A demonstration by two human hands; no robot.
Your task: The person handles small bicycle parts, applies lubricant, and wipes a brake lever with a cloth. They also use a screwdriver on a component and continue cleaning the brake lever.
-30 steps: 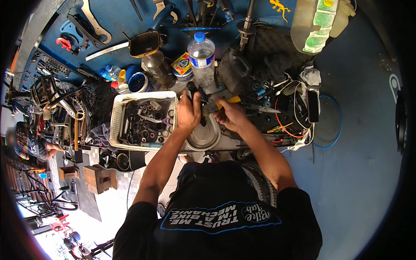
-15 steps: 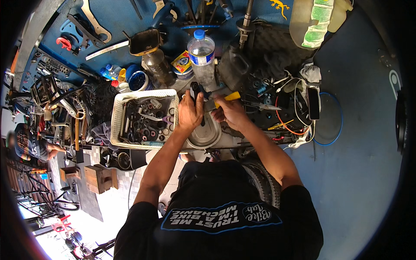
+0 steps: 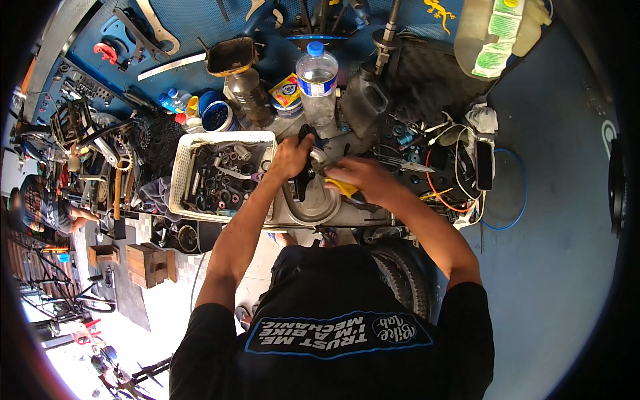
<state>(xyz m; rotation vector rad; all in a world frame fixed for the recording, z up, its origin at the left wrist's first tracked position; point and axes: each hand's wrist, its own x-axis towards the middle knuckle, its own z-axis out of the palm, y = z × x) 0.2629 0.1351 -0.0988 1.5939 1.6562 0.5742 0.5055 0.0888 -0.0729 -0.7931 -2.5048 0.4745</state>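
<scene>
Black elongated part is what I have in the left hand, its fingers closed around the piece, one end poking out beyond them and the other reaching back toward the body. From my remote seat I see the right hand just beside it, fingers curled shut round a yellow-handled tool; its fingertips are partly hidden, and I cannot tell whether the tool touches the part. Beneath both sets of fingers lies an oval metal tray. Left of the left fingers sits a white basket of small parts, beyond them a clear bottle, and well right of the right fingers a dark phone
</scene>
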